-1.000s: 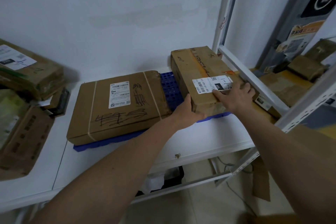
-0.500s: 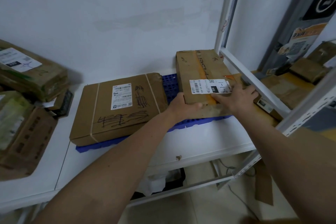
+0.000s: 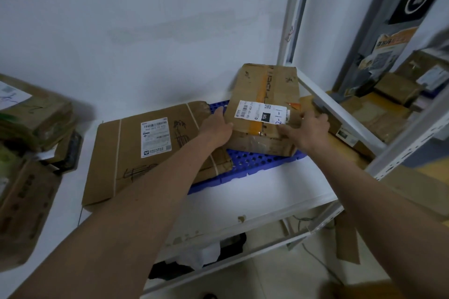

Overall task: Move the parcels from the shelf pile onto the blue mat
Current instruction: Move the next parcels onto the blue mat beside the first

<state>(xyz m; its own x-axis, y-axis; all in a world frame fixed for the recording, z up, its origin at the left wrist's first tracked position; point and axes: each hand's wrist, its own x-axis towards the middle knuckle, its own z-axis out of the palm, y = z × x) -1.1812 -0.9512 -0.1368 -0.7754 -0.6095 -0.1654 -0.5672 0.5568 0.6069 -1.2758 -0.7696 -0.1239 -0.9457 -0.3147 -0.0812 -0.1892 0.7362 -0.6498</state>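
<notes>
A brown cardboard parcel (image 3: pixel 264 90) with orange tape and a white label sits at the right end of the blue perforated mat (image 3: pixel 257 161), its far end tipped up toward the wall. My left hand (image 3: pixel 216 126) grips its near left corner and my right hand (image 3: pixel 307 128) holds its near right edge. A flat wide cardboard parcel (image 3: pixel 136 150) with a white label and pen scribbles lies on the left part of the mat, under my left forearm. The pile of parcels (image 3: pixel 29 128) sits at the far left of the white shelf (image 3: pixel 255 199).
A white metal shelf upright and rail (image 3: pixel 340 114) run close along the right of the held parcel. Beyond them, more cardboard parcels (image 3: pixel 393 97) lie on a neighbouring shelf. Dark and white items (image 3: pixel 201 255) sit on the floor below. The white wall stands right behind the mat.
The held parcel has swung to lie more lengthwise toward the wall and its far end has lifted. Both hands moved with it along its near edge.
</notes>
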